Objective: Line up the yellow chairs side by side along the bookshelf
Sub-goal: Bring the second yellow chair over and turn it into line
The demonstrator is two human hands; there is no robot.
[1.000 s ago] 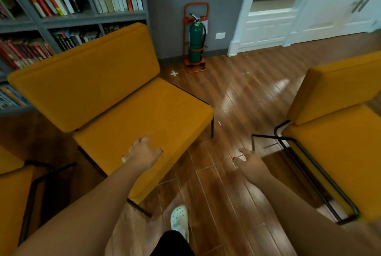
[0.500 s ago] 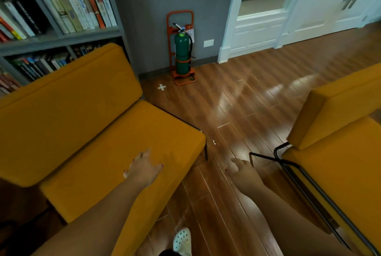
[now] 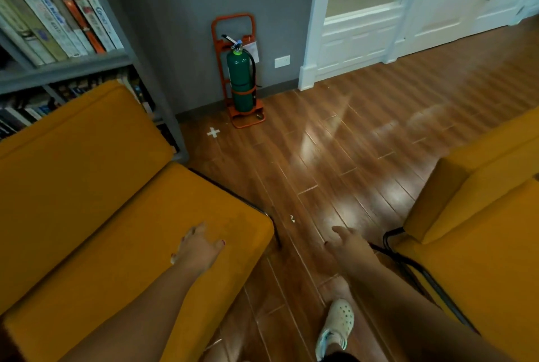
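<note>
A yellow chair [image 3: 96,201] stands on the left with its backrest against the grey bookshelf [image 3: 73,67]. My left hand [image 3: 197,248] hovers over the front of its seat with relaxed fingers, holding nothing. A second yellow chair [image 3: 478,233] with a black metal frame stands on the right, turned at an angle and away from the bookshelf. Between the two chairs, my right hand [image 3: 348,246] is stretched out above the wooden floor, fingers loose and empty, just left of that chair's frame.
A green fire extinguisher [image 3: 240,81] in an orange stand sits against the grey wall. A white cross mark [image 3: 213,132] is taped on the floor near the shelf's end. White doors [image 3: 455,3] lie at the back right. My shoe [image 3: 337,323] is on the floor.
The view has swung right and closer to the floor gap. The left chair now sits back against the bookshelf. Both hands have stayed low and empty.
</note>
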